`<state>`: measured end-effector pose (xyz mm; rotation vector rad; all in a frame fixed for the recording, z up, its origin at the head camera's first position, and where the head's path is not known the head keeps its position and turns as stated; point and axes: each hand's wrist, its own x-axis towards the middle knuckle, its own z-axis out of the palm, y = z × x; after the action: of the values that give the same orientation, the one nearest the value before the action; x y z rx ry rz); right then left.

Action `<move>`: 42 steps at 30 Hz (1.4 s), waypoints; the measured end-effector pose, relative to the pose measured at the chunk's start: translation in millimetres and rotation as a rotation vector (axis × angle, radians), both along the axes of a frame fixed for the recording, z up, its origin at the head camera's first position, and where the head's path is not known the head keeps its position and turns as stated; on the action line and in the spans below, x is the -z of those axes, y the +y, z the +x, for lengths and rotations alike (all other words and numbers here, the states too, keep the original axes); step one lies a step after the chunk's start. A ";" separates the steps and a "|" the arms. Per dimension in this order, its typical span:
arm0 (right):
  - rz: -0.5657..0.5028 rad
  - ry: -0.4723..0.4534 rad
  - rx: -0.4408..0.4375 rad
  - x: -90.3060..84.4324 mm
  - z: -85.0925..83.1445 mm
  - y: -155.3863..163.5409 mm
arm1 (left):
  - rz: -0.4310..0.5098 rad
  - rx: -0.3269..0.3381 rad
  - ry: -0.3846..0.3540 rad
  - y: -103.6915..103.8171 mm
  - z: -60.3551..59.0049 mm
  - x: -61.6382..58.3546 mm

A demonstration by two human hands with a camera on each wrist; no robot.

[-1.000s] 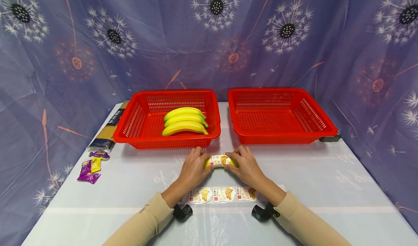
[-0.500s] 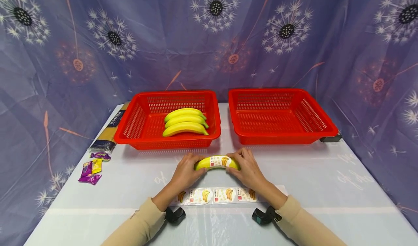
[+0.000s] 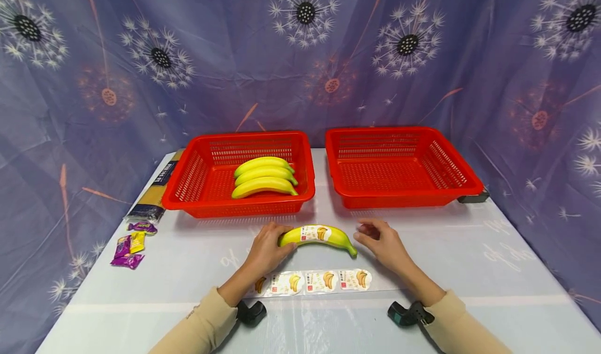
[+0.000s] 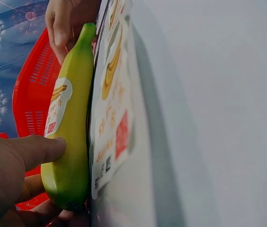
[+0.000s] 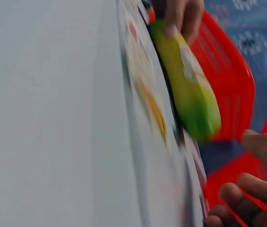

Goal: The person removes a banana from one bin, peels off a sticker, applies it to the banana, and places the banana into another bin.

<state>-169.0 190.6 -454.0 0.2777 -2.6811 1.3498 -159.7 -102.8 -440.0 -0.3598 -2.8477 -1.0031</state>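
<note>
A makeshift tabletop work booth, its walls made of cloth: a purple-blue dandelion-print curtain (image 3: 225,93) hangs in folds across the far side and round to left and right of a white-covered table (image 3: 451,249). Red slotted plastic baskets (image 3: 239,208) line the far part, with a strip of banana-print labels (image 3: 322,282) nearer; the building beyond is hidden

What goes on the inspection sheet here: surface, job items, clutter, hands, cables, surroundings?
Surface: white table.
Job items: banana bearing a label; sticker strip nearer the person; three bananas in left basket; right basket beside it.
Clutter: wrapped candies and long packet at left; dark object by right basket, unidentified.
Hands: left hand grips banana's left end; right hand holds nothing, apart from its stem.
Cables: nothing seen.
Surroundings: purple dandelion-patterned curtain behind.
</note>
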 end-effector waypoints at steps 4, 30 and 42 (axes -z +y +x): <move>-0.240 -0.088 0.125 -6.9 -5.4 25.2 | 0.006 -0.003 -0.007 -0.4 0.6 -0.7; -1.127 -0.081 0.446 -38.5 -37.0 43.7 | 0.012 0.010 0.013 0.3 2.0 -0.9; -1.045 -0.093 0.434 -39.4 -38.6 46.2 | 0.131 0.124 0.087 28.9 -6.5 -54.9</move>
<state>-207.7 236.8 -414.5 -0.4478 -1.5758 2.3163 -166.2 -73.9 -385.1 -0.5579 -2.6941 -1.1584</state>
